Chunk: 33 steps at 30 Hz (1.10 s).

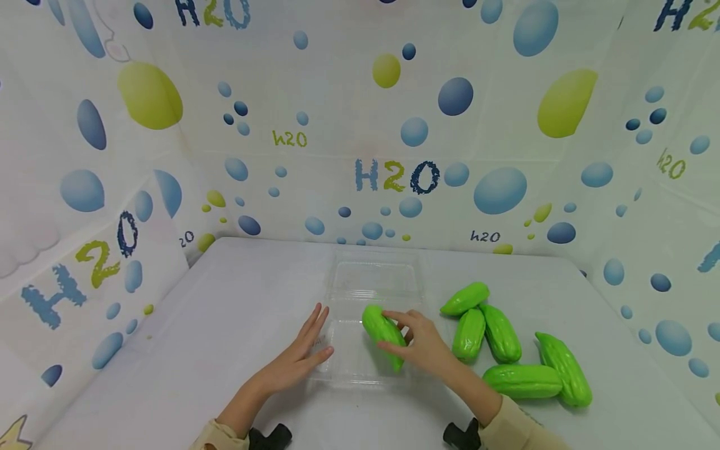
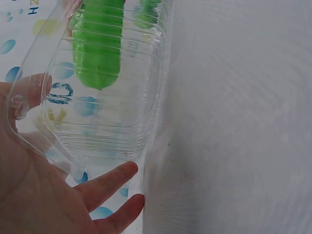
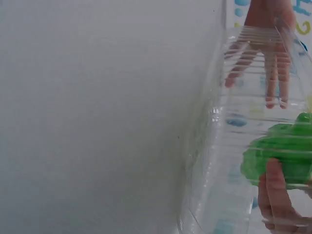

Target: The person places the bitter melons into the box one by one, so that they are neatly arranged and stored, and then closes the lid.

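Observation:
A clear plastic clamshell box [image 1: 350, 365] lies with its lid [image 1: 374, 273] folded back, away from me. My right hand [image 1: 424, 342] pinches a bright green, ridged toy gourd with a pointed end [image 1: 378, 324] between thumb and fingers, over the box's near half. Through the clear wall, the right wrist view shows fingertips [image 3: 275, 170] against the gourd [image 3: 256, 153]. My left hand [image 1: 292, 362] is at the box's left side, fingers spread and straight, holding nothing. In the left wrist view its fingers [image 2: 109, 185] reach along the box [image 2: 107, 131].
To the right of the box lies a loose group of several similar green gourds, among them one at the back [image 1: 465, 299] and one lying sideways in front [image 1: 523, 381]. A white cloth [image 1: 225, 312] covers the table. Behind it hangs a curtain [image 1: 337, 94] with blue and yellow-green spots.

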Available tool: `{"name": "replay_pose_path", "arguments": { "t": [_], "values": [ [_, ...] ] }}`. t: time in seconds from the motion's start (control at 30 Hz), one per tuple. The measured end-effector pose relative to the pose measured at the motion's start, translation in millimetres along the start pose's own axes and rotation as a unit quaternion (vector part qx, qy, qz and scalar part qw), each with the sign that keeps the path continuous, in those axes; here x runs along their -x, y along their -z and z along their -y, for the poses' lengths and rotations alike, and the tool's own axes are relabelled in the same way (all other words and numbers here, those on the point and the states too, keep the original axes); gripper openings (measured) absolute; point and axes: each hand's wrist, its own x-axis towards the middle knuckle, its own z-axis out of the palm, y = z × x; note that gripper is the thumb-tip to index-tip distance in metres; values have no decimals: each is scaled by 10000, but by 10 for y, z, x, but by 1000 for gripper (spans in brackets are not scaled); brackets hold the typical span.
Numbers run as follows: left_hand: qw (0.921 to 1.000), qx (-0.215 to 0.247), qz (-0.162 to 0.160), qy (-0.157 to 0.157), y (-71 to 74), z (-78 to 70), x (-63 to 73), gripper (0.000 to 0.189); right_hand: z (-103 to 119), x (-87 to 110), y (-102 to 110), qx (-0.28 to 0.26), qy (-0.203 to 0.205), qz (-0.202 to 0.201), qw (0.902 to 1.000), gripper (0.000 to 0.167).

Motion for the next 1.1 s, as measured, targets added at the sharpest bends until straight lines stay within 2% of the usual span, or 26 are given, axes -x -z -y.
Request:
{"name": "replay_pose_path", "arguments": {
  "t": [0.3, 0.67, 0.97, 1.1],
  "values": [
    [10000, -16, -5, 18, -4, -7, 0, 72, 12, 1, -96, 53, -77, 315, 9995, 54],
    [9999, -46, -65, -83, 7, -41, 18, 70, 53, -12, -163, 320, -235, 337, 9986, 53],
    [10000, -56, -27, 57, 8, -27, 6, 72, 74, -23, -244, 579, -227, 239, 9978, 58],
    [10000, -66, -21, 48, 3, -20, -2, 72, 105, -33, -269, 522, -265, 272, 9979, 58]
  ]
}}
